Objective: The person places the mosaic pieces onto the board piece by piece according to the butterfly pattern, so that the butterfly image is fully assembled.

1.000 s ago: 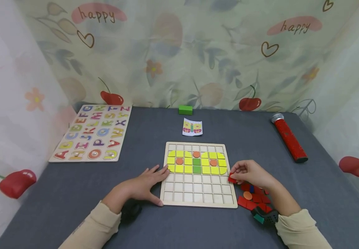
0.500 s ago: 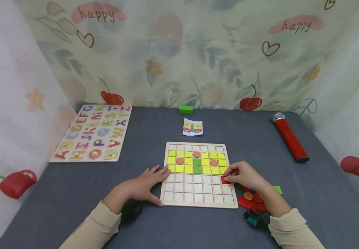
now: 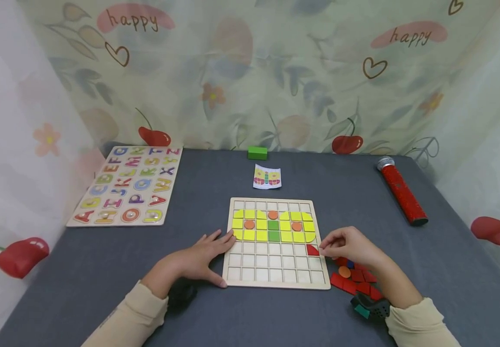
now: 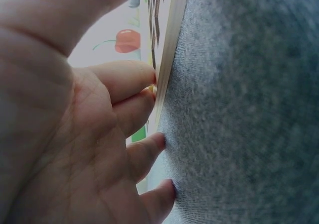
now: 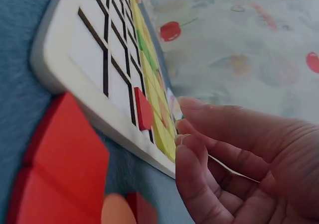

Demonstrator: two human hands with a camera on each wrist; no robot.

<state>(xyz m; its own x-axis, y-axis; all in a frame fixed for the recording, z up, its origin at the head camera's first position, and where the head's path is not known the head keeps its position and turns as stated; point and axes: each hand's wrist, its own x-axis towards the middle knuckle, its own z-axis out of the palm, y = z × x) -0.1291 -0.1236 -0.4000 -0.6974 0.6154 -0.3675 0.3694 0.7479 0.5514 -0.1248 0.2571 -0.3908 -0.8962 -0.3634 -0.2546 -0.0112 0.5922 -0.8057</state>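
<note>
A wooden grid board (image 3: 276, 283) lies flat on the dark cloth. Yellow tiles (image 3: 298, 236), orange discs (image 3: 273, 215) and two green tiles (image 3: 273, 230) fill part of its upper rows. One red tile with a curved edge (image 3: 312, 250) sits in the rightmost cell just below the yellow ones. My left hand (image 3: 202, 255) is spread at the board's left edge, its fingers and thumb touching the frame. At the right edge hovers my right hand (image 3: 347, 245), fingers loosely bent; in the right wrist view nothing is between thumb and fingers (image 5: 192, 157).
Loose red tiles (image 3: 345, 284) and an orange disc (image 3: 344, 272) lie right of the board, partly beneath the right forearm. Behind the board are a butterfly pattern card (image 3: 267, 177) and a green block (image 3: 257, 153). An alphabet puzzle (image 3: 126, 188) and a red microphone (image 3: 401, 193) flank them.
My right hand carried the red tile onto the board, let go of it in the right-hand cell, and drew back to the right. My left hand has stayed in place.
</note>
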